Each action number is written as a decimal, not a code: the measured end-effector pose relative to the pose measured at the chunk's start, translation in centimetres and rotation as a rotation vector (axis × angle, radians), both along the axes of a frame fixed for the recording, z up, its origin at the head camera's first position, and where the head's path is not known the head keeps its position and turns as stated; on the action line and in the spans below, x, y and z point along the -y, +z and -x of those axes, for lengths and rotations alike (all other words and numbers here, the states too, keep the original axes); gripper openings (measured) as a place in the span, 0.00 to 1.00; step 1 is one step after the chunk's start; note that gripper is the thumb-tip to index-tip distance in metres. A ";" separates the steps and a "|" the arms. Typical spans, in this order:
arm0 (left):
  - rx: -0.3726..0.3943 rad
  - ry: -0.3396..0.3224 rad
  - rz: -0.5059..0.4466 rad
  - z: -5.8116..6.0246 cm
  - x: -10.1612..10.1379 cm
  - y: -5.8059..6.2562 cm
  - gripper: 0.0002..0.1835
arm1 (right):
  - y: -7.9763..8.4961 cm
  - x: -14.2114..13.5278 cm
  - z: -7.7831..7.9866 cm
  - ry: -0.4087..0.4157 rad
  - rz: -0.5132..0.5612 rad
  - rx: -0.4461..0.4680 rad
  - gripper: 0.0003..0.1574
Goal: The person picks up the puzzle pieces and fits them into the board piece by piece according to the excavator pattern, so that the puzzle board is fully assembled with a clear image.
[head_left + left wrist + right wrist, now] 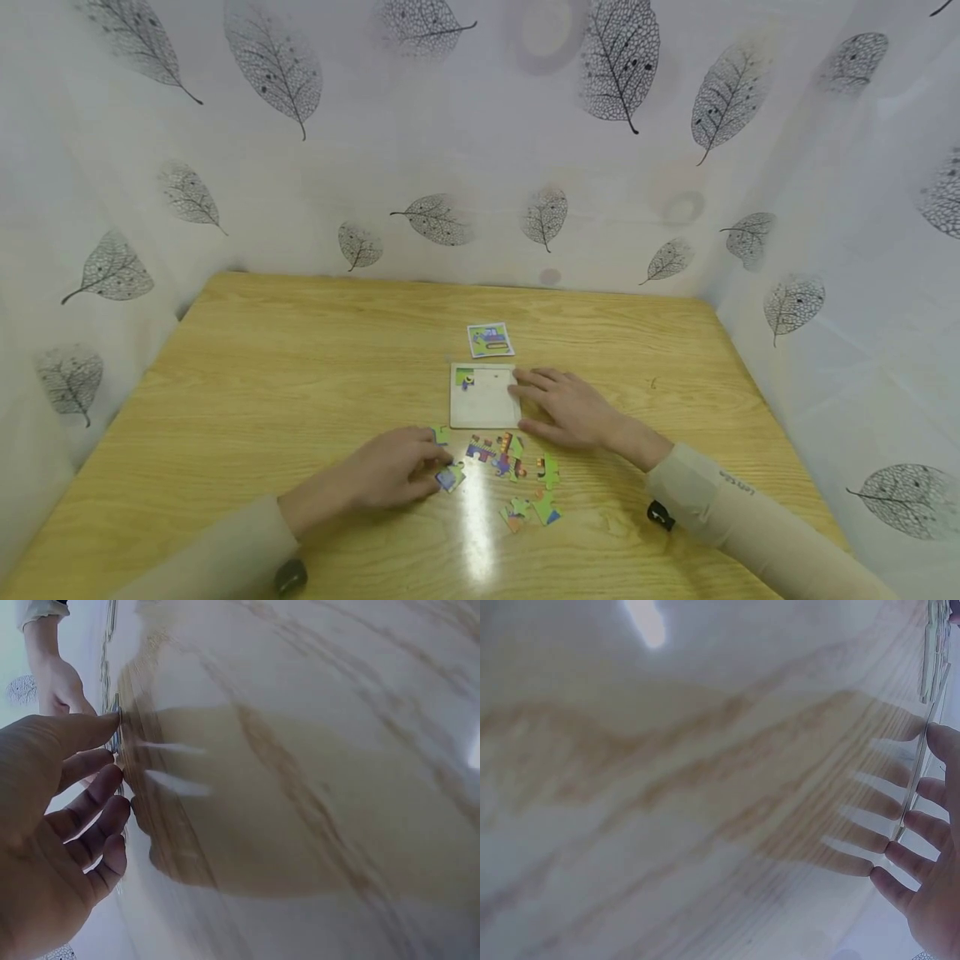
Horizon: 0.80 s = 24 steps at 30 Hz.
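Wood-grained tabletop (pixel 322 350) is cut off below. One green-and-violet piece (pixel 451 477), partly hidden, is pinched by fingers of the left hand (pixel 393 468), near the pale tray (pixel 486 407) touched by the right hand (pixel 567 410), fingers spread.

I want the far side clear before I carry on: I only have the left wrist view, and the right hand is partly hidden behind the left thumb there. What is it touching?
Observer: In the head view, the right hand has its fingers at the right edge of the tray.
Operator: My view doesn't show inside the tray. Is there a piece in it?
Observer: Yes, a piece sits in its far left corner.
Operator: And what lies beyond the tray?
Observer: A small picture card lies on the table, just past the tray's far edge.
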<state>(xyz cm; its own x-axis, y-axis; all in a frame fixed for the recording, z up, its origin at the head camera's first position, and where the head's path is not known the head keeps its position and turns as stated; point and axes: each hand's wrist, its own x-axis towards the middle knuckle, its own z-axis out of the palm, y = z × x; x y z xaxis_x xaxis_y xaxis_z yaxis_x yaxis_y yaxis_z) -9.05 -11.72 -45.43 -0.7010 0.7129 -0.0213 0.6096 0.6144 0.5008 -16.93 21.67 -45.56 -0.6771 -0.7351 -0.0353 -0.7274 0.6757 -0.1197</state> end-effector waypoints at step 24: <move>-0.108 -0.024 -0.002 -0.7 0.1 0.0 0.13 | -0.4 0.0 0.2 0.002 0.012 0.003 0.38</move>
